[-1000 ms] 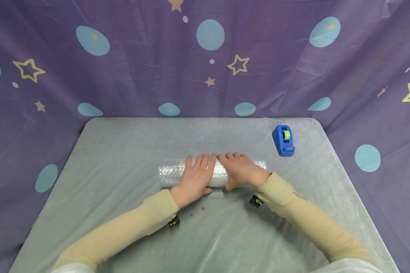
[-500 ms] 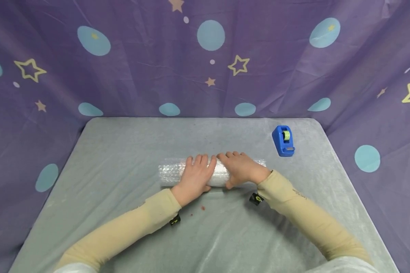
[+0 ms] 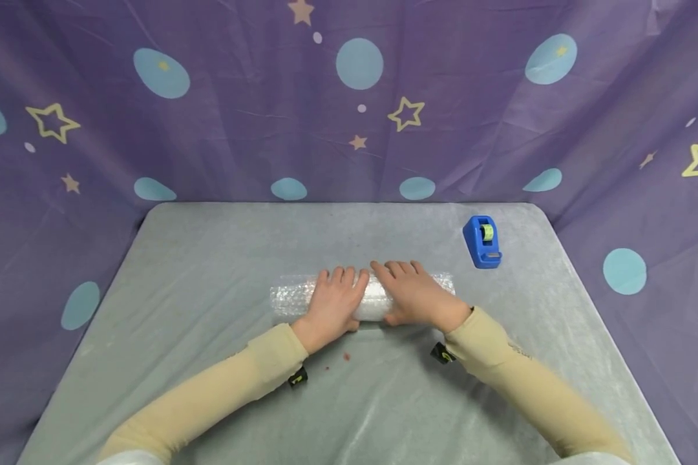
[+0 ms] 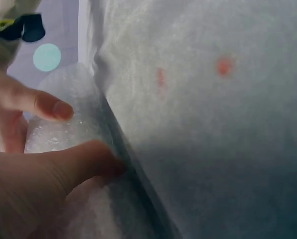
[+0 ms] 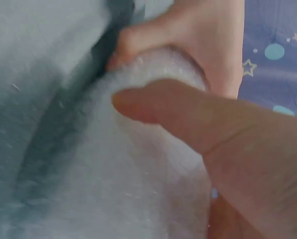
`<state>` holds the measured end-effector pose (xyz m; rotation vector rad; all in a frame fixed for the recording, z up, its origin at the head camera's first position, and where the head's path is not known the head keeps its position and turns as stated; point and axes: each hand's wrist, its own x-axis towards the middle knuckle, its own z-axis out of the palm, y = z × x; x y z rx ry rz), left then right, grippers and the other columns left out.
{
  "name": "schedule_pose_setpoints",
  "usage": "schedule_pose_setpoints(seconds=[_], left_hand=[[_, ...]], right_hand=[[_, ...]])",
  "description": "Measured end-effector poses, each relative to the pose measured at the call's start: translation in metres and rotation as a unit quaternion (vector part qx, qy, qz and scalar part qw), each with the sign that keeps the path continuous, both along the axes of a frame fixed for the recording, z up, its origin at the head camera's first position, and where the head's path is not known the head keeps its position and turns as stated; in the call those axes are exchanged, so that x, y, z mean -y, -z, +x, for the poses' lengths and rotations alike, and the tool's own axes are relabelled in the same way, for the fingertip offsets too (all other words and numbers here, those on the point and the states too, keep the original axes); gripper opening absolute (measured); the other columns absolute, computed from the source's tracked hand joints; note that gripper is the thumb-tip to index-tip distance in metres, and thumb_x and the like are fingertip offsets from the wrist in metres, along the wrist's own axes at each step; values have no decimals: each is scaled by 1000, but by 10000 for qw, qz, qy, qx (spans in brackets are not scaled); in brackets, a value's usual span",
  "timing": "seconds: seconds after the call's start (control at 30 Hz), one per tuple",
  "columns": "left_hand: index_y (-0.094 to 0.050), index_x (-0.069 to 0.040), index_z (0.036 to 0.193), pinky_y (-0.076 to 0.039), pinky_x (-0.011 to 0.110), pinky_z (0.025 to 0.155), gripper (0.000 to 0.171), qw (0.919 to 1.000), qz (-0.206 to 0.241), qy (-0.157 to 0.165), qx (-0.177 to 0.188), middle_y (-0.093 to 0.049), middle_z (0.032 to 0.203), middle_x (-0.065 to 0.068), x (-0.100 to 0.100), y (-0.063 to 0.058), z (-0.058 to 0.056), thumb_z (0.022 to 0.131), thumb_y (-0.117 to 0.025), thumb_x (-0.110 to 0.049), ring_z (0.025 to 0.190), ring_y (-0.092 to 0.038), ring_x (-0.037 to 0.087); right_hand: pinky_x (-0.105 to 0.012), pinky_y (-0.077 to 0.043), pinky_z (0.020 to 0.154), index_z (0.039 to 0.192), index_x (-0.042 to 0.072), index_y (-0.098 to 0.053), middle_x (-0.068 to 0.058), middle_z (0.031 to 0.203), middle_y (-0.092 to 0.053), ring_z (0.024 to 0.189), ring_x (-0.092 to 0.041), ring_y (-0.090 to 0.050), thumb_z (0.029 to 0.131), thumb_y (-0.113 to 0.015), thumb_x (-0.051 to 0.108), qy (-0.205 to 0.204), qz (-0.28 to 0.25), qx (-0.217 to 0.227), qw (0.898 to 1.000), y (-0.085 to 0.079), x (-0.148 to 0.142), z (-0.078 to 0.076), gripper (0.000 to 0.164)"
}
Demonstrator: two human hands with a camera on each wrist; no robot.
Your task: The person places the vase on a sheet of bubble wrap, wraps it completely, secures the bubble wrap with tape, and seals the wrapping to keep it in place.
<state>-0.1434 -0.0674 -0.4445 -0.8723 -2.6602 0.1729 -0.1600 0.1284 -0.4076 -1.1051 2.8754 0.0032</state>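
Observation:
A roll of bubble wrap [image 3: 375,300] lies crosswise near the middle of the table in the head view, clear and silvery. My left hand [image 3: 334,302] curls over it left of its centre, fingers toward the far side and thumb on the near side. Just to the right, my right hand [image 3: 413,294] grips the roll in the same way, its thumb [image 5: 143,102] against the wrap in the right wrist view. In the left wrist view, the left thumb [image 4: 96,159] presses on the near side of the roll. What is inside the wrap cannot be told.
A blue tape dispenser [image 3: 483,242] with a greenish roll stands at the back right of the table. Grey cloth [image 3: 221,258] covers the tabletop, with small red marks [image 3: 347,356] in front of the roll. A purple patterned curtain [image 3: 238,97] encloses the back and sides.
The right wrist has shifted slightly toward the near right, its hand still on the roll. The left hand and the roll stay nearly in place.

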Motion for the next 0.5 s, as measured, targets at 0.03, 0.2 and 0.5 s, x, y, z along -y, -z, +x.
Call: schedule_pose_setpoints(seconds=[0.03,0.2,0.5], left_hand=[[-45,-6,125,-44,45,68,98,10000,42,21,7,-56,101,14,0,0,-1,47,-83,-50,87,-55,31],[-47,-6,119,-45,43,63,90,9996,238,104,150,-58,94,13,2,-3,-5,47,-82,-47,80,-57,29],[-49,-7,113,-45,40,59,83,9957,291,123,866,-57,87,9,3,-13,-7,48,-81,-48,73,-57,26]], right_hand=[[-53,-36,98,145,6,-29,-17,133,-47,121,-33,-45,68,-77,50,-54,-62,-211,9997,0,-1,4,101],[-58,-32,100,145,6,-29,-20,136,-42,125,-38,-40,65,-81,46,-172,-198,-891,9957,5,-4,19,104],[-58,-25,105,149,7,-19,-23,144,-33,133,-40,-30,63,-82,48,173,83,-1213,9924,18,-2,32,115]])
